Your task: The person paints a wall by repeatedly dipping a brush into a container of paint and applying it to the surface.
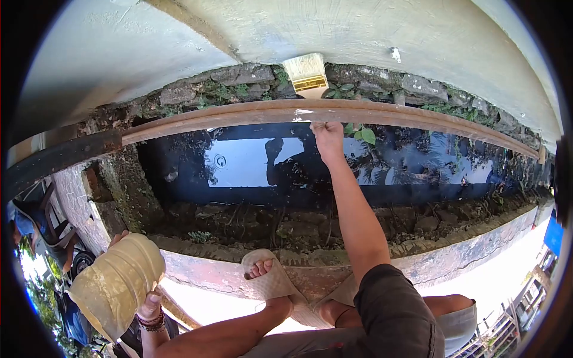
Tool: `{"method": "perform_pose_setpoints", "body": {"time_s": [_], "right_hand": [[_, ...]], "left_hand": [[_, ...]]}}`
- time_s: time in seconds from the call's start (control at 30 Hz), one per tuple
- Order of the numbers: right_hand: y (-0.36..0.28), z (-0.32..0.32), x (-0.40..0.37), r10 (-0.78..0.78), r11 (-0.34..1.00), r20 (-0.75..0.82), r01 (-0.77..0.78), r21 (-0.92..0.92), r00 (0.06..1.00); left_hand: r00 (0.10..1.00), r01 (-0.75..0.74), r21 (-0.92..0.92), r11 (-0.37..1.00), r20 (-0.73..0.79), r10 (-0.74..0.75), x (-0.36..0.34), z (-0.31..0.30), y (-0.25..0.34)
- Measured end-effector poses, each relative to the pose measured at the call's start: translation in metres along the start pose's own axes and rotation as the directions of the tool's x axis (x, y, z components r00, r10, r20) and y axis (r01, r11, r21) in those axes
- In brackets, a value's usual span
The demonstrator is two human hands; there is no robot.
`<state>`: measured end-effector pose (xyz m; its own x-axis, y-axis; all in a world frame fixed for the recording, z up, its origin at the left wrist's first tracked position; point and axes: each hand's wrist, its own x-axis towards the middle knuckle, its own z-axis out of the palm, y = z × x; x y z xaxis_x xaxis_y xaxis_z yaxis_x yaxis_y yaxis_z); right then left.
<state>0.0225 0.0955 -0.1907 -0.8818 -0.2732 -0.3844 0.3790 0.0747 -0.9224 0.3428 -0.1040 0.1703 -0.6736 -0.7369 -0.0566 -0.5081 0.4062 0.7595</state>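
Note:
My right hand [327, 142] reaches out over the water, its fingers closed just below a long brown beam [239, 114]. On the beam's far side a wide paintbrush [306, 70] shows, pale bristles up against the lower edge of the light wall [334, 33]. Part of its handle is hidden behind the beam, in line with my hand. Down at the left, my left hand [149, 307] grips a cut-off, yellowish plastic jug [122, 277] from the side, fingertips showing at its far edge. The jug is tilted and its inside is hidden.
Dark water [406, 161] fills a walled trench beneath the beam, with reflections on it. Mossy stones [242, 74] line the wall's foot. My sandalled feet rest on the near concrete ledge [203, 268]. A small green plant [365, 135] grows beside my right hand.

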Motion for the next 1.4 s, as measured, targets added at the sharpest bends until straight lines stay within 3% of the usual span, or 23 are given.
{"method": "perform_pose_setpoints", "body": {"time_s": [0.13,0.2,0.27,0.33,0.37,0.43,0.47,0.53,0.57,0.6,0.7,0.8,0.87,0.93,0.97,1.03,1.13,1.17,1.2,1.27,1.3,1.33,1.4], "right_hand": [[0.017,0.009,0.027,-0.09,0.975,-0.154,0.055,-0.214,0.984],[0.005,0.007,0.009,0.297,0.955,-0.111,-0.291,0.064,0.949],[-0.006,0.006,-0.001,0.197,0.979,-0.112,-0.188,0.083,0.974],[-0.012,0.001,-0.003,0.008,0.992,-0.051,-0.014,-0.125,0.999],[-0.01,0.002,-0.003,0.018,0.992,-0.055,-0.025,-0.127,0.998],[-0.017,0.014,0.009,0.211,0.97,-0.134,-0.191,0.148,0.968],[-0.02,0.016,0.003,0.203,0.972,-0.132,-0.184,0.148,0.97],[-0.021,0.013,-0.014,0.131,0.988,-0.156,-0.115,0.105,0.979],[-0.016,0.011,-0.014,-0.073,0.997,-0.155,0.076,0.01,0.985],[-0.013,0.007,-0.009,-0.071,0.997,-0.159,0.073,0.008,0.985],[-0.018,0.006,0.008,0.265,0.957,-0.12,-0.246,0.156,0.957],[-0.018,0.01,-0.007,0.246,0.957,-0.15,-0.216,0.192,0.958],[-0.021,0.006,-0.016,0.185,0.978,-0.146,-0.169,0.12,0.972],[-0.014,0.004,-0.007,-0.14,0.99,-0.127,0.143,0.017,0.982],[-0.012,0.004,-0.001,-0.136,0.99,-0.127,0.139,0.02,0.983],[-0.011,0.008,0.014,0.178,0.981,-0.148,-0.164,0.102,0.973],[-0.005,0.007,-0.008,0.1,0.995,-0.131,-0.096,0.037,0.986],[-0.012,0.005,-0.015,-0.05,0.997,-0.086,0.044,-0.068,0.995],[-0.019,0.005,-0.013,-0.053,0.997,-0.085,0.047,-0.064,0.995],[-0.02,0.009,-0.006,-0.224,0.961,0.02,0.224,-0.162,0.974],[-0.019,0.017,0.006,-0.367,0.929,-0.034,0.364,-0.072,0.929],[-0.013,0.018,0.008,-0.36,0.931,-0.033,0.357,-0.071,0.932],[-0.01,0.019,0.014,0.002,1.0,-0.131,-0.005,-0.023,0.991]], "left_hand": [[1.0,-0.007,-0.015,1.0,-0.025,0.006,-0.003,0.005,0.003],[0.999,-0.017,-0.021,1.0,-0.04,0.017,-0.002,0.005,0.002],[0.999,-0.017,-0.019,1.0,-0.041,0.016,-0.003,0.001,-0.001],[0.999,-0.044,0.017,0.999,-0.003,0.044,-0.004,-0.003,-0.007],[0.999,-0.037,0.019,0.999,0.007,0.037,-0.006,-0.004,-0.008],[0.999,-0.038,0.032,0.999,-0.014,0.039,-0.006,-0.002,-0.009],[0.999,-0.043,0.03,0.999,-0.02,0.043,-0.005,-0.002,-0.006],[0.998,-0.061,0.027,0.998,-0.021,0.062,-0.003,0.0,-0.003],[0.998,-0.058,0.026,0.998,-0.016,0.058,-0.004,0.0,-0.004],[0.998,-0.063,0.003,0.998,-0.027,0.063,-0.005,0.001,-0.007],[0.997,-0.073,-0.001,0.997,-0.023,0.073,-0.009,-0.003,-0.013],[0.996,-0.068,-0.01,0.998,-0.051,0.068,-0.006,0.003,-0.002],[0.997,-0.037,-0.032,0.999,-0.066,0.035,-0.007,0.005,0.002],[0.999,-0.049,-0.004,0.999,-0.023,0.048,-0.008,0.0,-0.003],[0.999,-0.047,0.001,0.999,-0.021,0.047,-0.009,-0.001,-0.005],[0.999,-0.045,0.019,0.999,-0.023,0.045,-0.009,-0.003,-0.006],[0.999,-0.038,-0.007,0.999,-0.03,0.038,-0.007,-0.002,0.001],[0.999,-0.04,-0.004,0.999,-0.035,0.04,-0.008,-0.003,0.001],[0.999,-0.03,-0.014,0.999,-0.028,0.029,-0.009,-0.003,0.001],[1.0,-0.018,-0.016,1.0,-0.02,0.018,-0.01,-0.002,-0.001],[0.999,-0.02,-0.025,0.999,-0.029,0.019,-0.011,-0.002,-0.003],[0.999,-0.018,-0.035,0.999,-0.037,0.017,-0.012,-0.002,-0.003],[1.0,-0.022,-0.046,0.999,-0.008,0.021,-0.011,-0.005,-0.001]]}}
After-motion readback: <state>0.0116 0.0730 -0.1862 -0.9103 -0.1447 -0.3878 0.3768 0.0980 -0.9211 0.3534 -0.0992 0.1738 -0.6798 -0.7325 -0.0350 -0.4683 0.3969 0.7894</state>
